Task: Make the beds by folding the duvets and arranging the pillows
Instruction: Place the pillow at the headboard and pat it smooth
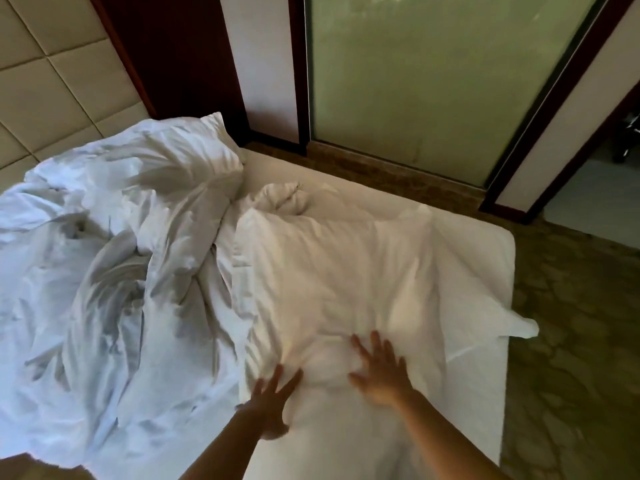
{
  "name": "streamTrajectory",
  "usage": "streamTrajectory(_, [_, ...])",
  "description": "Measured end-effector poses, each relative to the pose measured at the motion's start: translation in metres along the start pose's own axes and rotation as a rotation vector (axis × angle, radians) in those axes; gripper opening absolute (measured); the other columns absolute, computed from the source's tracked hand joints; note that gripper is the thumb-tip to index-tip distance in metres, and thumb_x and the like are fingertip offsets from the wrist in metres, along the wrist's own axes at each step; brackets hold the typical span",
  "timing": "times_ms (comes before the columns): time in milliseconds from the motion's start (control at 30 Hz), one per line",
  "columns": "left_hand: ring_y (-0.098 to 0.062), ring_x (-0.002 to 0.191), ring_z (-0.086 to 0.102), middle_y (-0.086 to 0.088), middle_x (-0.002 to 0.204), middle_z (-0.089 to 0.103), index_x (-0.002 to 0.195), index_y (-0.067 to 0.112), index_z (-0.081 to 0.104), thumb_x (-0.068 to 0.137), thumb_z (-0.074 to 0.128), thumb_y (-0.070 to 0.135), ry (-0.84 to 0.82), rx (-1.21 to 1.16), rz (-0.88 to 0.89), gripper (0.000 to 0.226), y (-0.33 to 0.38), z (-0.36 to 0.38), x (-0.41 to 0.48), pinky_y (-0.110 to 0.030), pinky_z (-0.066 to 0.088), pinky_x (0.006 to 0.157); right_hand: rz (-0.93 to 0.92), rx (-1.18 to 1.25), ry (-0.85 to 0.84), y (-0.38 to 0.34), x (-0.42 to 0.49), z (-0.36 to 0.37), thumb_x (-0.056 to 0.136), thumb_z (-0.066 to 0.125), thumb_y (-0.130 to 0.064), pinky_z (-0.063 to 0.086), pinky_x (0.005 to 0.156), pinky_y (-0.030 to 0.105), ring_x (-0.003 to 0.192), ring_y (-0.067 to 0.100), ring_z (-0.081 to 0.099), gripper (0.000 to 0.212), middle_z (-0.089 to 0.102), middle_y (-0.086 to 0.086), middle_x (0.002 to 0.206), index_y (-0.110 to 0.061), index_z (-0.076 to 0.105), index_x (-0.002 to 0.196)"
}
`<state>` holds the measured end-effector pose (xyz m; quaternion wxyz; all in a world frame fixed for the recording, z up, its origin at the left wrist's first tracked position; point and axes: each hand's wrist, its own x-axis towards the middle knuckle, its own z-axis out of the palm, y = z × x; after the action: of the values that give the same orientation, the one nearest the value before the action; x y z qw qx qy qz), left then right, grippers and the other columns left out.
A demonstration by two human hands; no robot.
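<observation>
A white pillow lies lengthwise on the right half of the bed. My left hand and my right hand both press flat on its near end with fingers spread. A crumpled white duvet is heaped over the left half of the bed. A second pillow pokes out of the heap near the headboard. A small bunched fold of white cloth sits just beyond the first pillow.
A padded beige headboard fills the upper left. Beyond the bed stand a dark wooden frame and a frosted glass panel. Patterned carpet runs along the bed's right side and far end.
</observation>
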<state>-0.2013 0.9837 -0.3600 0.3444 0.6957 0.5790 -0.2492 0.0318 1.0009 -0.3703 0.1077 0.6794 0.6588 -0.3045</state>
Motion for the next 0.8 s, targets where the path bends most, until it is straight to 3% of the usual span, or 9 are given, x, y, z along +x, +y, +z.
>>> streamTrajectory(100, [-0.024,0.147,0.001,0.003,0.151,-0.031,0.128,0.054,-0.034,0.097,0.043,0.033,0.236,0.029,0.016,0.086,-0.008,0.016,-0.01,-0.048,0.025,0.114,0.008,0.021,0.317,-0.017,-0.008,0.001,0.094,0.039,-0.05,0.011,0.113,0.055,0.145,0.036,-0.002,0.071,-0.013,0.011,0.158,-0.036,-0.004,0.149])
streamTrajectory(233, [-0.024,0.145,0.019,0.0,0.157,-0.02,0.146,0.044,-0.01,0.097,0.044,0.031,0.038,-0.092,0.012,0.075,-0.027,0.047,-0.042,-0.037,0.031,0.112,0.101,0.04,0.056,-0.033,-0.011,0.012,0.095,0.035,-0.054,0.02,0.111,0.054,0.143,0.043,0.003,0.073,-0.015,0.016,0.156,-0.037,-0.012,0.148])
streamTrajectory(333, [-0.02,0.145,0.017,-0.005,0.159,-0.003,0.15,0.036,0.001,0.099,0.039,0.034,0.007,-0.237,-0.103,0.064,-0.057,0.072,-0.071,-0.03,0.019,0.116,0.172,-0.061,0.197,-0.073,-0.011,0.0,0.098,0.036,-0.03,0.038,0.097,0.059,0.128,0.059,0.029,0.069,0.008,0.042,0.146,-0.013,-0.006,0.15])
streamTrajectory(400, [-0.017,0.146,0.013,-0.006,0.159,0.005,0.151,0.03,0.008,0.1,0.037,0.036,0.07,-0.38,-0.239,0.059,-0.086,0.087,-0.102,-0.027,0.013,0.117,0.173,-0.105,0.18,-0.112,-0.012,-0.011,0.095,0.04,-0.023,0.037,0.099,0.058,0.127,0.058,0.031,0.068,0.012,0.043,0.144,-0.008,0.002,0.15])
streamTrajectory(467, [-0.009,0.138,0.033,-0.007,0.157,0.018,0.15,0.024,0.019,0.101,0.038,0.031,0.15,-0.57,-0.383,0.054,-0.117,0.1,-0.142,-0.021,0.025,0.112,0.054,-0.12,0.008,-0.154,-0.013,-0.009,0.097,0.04,-0.031,0.027,0.11,0.047,0.138,0.045,0.019,0.068,0.003,0.026,0.154,-0.017,0.003,0.151])
streamTrajectory(533, [0.003,0.116,0.054,-0.006,0.15,0.033,0.146,0.014,0.031,0.101,0.039,0.021,0.238,-0.746,-0.504,0.046,-0.151,0.117,-0.194,-0.012,0.039,0.097,-0.164,-0.097,-0.064,-0.206,-0.021,-0.001,0.097,0.04,-0.03,0.025,0.113,0.042,0.14,0.038,0.02,0.06,0.009,0.017,0.155,-0.021,0.013,0.15])
streamTrajectory(700, [-0.016,0.128,0.048,-0.002,0.138,0.05,0.136,0.013,0.046,0.099,0.044,0.021,0.405,-0.943,-0.872,0.038,-0.241,0.22,-0.333,-0.02,0.035,0.102,-0.597,-0.212,-0.024,-0.35,-0.088,0.057,0.098,0.041,-0.029,0.027,0.111,0.039,0.14,0.035,0.022,0.047,0.001,0.015,0.157,-0.023,0.032,0.143])
streamTrajectory(767, [-0.025,0.12,0.053,-0.008,0.124,0.057,0.125,0.01,0.056,0.096,0.049,0.013,0.49,-1.083,-1.023,0.03,-0.255,0.271,-0.396,-0.022,0.043,0.091,-0.722,-0.252,-0.075,-0.393,-0.126,0.082,0.097,0.041,-0.028,0.03,0.109,0.038,0.137,0.035,0.027,0.045,0.002,0.015,0.157,-0.023,0.035,0.141])
streamTrajectory(800, [-0.031,0.109,0.058,-0.01,0.112,0.06,0.116,0.007,0.059,0.095,0.049,0.008,0.532,-1.193,-1.084,0.023,-0.256,0.292,-0.425,-0.02,0.046,0.078,-0.784,-0.29,-0.107,-0.412,-0.145,0.094,0.097,0.041,-0.028,0.031,0.109,0.038,0.137,0.035,0.028,0.044,0.001,0.015,0.157,-0.023,0.036,0.141])
